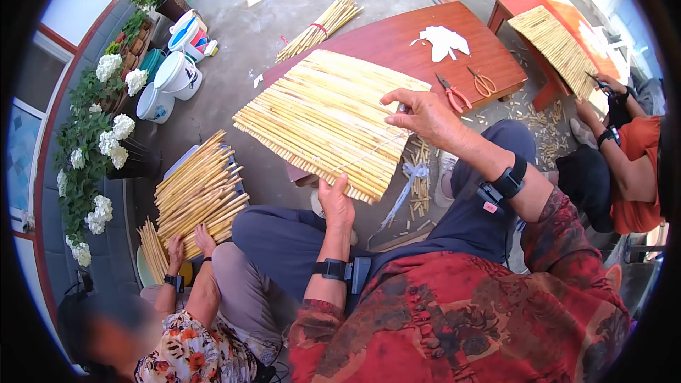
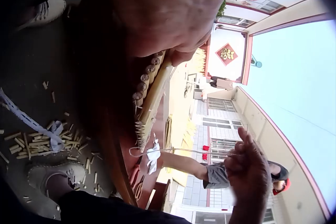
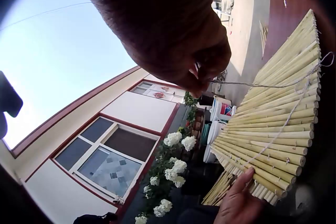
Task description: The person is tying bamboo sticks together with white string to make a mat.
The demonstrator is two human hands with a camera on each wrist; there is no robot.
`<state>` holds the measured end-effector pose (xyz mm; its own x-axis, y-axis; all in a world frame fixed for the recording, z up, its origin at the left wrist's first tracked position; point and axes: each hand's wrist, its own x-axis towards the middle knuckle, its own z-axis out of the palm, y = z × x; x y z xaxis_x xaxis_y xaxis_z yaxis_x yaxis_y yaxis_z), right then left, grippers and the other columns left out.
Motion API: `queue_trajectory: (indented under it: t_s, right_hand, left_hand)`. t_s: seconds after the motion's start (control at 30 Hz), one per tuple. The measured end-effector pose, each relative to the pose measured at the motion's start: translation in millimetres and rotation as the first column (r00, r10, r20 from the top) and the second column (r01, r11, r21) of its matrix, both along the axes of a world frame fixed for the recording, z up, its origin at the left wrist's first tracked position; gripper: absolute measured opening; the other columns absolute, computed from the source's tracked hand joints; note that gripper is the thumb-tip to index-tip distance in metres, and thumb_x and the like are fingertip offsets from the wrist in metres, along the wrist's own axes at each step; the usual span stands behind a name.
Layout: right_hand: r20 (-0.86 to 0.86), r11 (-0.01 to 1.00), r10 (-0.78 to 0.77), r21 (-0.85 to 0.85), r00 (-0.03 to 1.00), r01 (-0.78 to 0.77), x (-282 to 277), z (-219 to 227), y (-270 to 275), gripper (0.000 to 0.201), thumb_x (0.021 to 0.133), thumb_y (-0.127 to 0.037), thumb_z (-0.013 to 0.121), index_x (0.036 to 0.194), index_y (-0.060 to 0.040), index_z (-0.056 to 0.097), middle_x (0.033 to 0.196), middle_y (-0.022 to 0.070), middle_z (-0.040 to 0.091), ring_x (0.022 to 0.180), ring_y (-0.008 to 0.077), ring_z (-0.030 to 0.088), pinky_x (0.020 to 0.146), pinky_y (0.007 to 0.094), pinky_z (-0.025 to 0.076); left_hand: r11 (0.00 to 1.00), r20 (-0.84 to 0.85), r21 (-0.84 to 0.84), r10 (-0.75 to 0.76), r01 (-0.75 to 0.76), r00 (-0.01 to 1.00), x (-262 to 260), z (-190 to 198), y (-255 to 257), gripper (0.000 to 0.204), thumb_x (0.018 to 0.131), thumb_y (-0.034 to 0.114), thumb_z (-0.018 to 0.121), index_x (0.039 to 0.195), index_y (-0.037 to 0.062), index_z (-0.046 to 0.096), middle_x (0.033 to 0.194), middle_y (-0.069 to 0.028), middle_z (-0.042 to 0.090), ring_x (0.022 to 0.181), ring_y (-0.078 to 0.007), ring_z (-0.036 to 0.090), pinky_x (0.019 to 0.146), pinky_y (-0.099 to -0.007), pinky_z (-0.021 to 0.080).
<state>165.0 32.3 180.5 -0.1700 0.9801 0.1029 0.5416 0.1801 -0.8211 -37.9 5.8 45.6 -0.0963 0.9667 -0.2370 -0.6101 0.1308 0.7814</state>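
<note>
A mat of straight yellow reeds, bound side by side, is tilted up over the front of the low table. My left hand grips its near edge, thumb on top and the other fingers hidden underneath. Above the mat's right side, my right hand pinches a thin string between thumb and fingertips. From there the string runs to the mat, with a loose loop at the mat's edge in the right wrist view. Rows of stitches cross the reeds near my left thumb.
The red-brown table bears red-handled pliers, scissors and white scraps. A reed bundle lies behind. At left, another person handles loose reeds; at right, someone works on a second mat. Cut reed pieces litter the floor.
</note>
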Motion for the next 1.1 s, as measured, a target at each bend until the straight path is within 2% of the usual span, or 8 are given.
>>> queue_trajectory:
  t_s: [0.07,0.13,0.2,0.4,0.53,0.63,0.8,1.1]
  right_hand:
    - [-0.043,1.0,0.01,-0.016,0.999,-0.011,-6.0,-30.8,-24.6,0.018,0.077,-0.014,0.062,0.085,0.0002,0.055,0.068,0.006,0.053,0.064,0.0112,0.049,0.059,0.026,0.041]
    - [-0.091,0.987,0.115,-0.099,0.989,-0.123,-10.2,-31.7,-24.0,0.018,0.075,-0.017,0.062,0.083,-0.002,0.059,0.068,0.013,0.057,0.064,0.02,0.055,0.06,0.03,0.043]
    - [-0.106,0.987,0.11,-0.107,0.988,-0.122,-17.5,-29.0,-25.0,0.016,0.077,-0.018,0.059,0.082,-0.0023,0.06,0.067,0.013,0.058,0.064,0.0203,0.056,0.06,0.0302,0.044]
    - [-0.108,0.965,0.243,0.126,0.964,-0.229,-42.3,-26.0,-33.2,0.017,0.079,-0.019,0.056,0.086,-0.005,0.062,0.075,0.013,0.059,0.073,0.028,0.057,0.066,0.0335,0.044]
    - [-0.087,0.937,0.307,0.2,0.948,-0.286,-63.7,-12.8,-44.0,0.014,0.079,-0.014,0.057,0.089,-0.0059,0.061,0.074,0.0105,0.055,0.071,0.0251,0.054,0.064,0.0317,0.043]
    - [-0.104,0.92,0.352,0.221,0.93,-0.323,-77.1,6.2,-46.0,0.018,0.079,-0.021,0.055,0.087,-0.0059,0.061,0.077,0.0126,0.056,0.076,0.0299,0.055,0.068,0.0365,0.044]
    - [-0.119,0.889,0.406,0.279,0.906,-0.362,-81.1,9.3,-56.2,0.017,0.08,-0.019,0.053,0.091,-0.0076,0.059,0.076,0.0121,0.055,0.074,0.0304,0.055,0.065,0.0375,0.044]
    - [-0.005,0.824,0.454,0.384,0.891,-0.418,-84.9,2.8,-56.0,0.024,0.074,-0.011,0.056,0.098,-0.0074,0.057,0.068,0.0076,0.05,0.066,0.0251,0.055,0.055,0.0341,0.046]
  left_hand:
    - [0.999,-0.039,0.049,-0.007,0.009,0.999,1.8,-3.2,-11.4,0.037,0.075,-0.007,0.048,0.111,-0.0037,0.041,0.108,-0.0109,0.05,0.097,-0.018,0.05,0.085,-0.029,0.039]
    - [0.994,-0.146,0.103,-0.013,0.029,0.989,-0.8,23.2,-9.0,0.038,0.075,-0.007,0.048,0.112,-0.0054,0.04,0.107,-0.0117,0.05,0.096,-0.0175,0.05,0.085,-0.0284,0.04]
    - [0.993,-0.191,0.108,-0.023,0.044,0.981,-8.9,45.0,-7.8,0.038,0.076,-0.008,0.047,0.113,-0.0064,0.039,0.106,-0.0121,0.05,0.094,-0.0172,0.051,0.084,-0.0276,0.04]
    - [0.979,-0.422,0.161,-0.043,0.122,0.905,-33.5,94.6,-30.5,0.036,0.077,-0.006,0.048,0.112,-0.006,0.041,0.105,-0.0118,0.053,0.093,-0.0168,0.053,0.083,-0.0271,0.042]
    - [0.968,-0.573,0.196,-0.016,0.156,0.819,-43.9,122.6,-49.8,0.039,0.077,-0.006,0.048,0.114,-0.0045,0.039,0.105,-0.0103,0.052,0.094,-0.0144,0.053,0.084,-0.0258,0.04]
    - [0.97,-0.648,0.189,0.008,0.151,0.762,-47.0,148.3,-63.1,0.042,0.077,-0.006,0.047,0.118,-0.0041,0.036,0.106,-0.0101,0.052,0.096,-0.0137,0.052,0.084,-0.0256,0.04]
    - [0.968,-0.804,0.177,0.037,0.18,0.593,-53.0,151.2,-79.4,0.049,0.075,-0.006,0.049,0.122,-0.0039,0.033,0.109,-0.0101,0.051,0.097,-0.0142,0.051,0.084,-0.0242,0.039]
    - [0.982,-0.839,0.091,-0.015,0.167,0.545,-54.2,160.6,-74.6,0.053,0.073,-0.006,0.052,0.122,-0.0041,0.032,0.107,-0.0108,0.051,0.095,-0.0145,0.051,0.083,-0.0248,0.04]
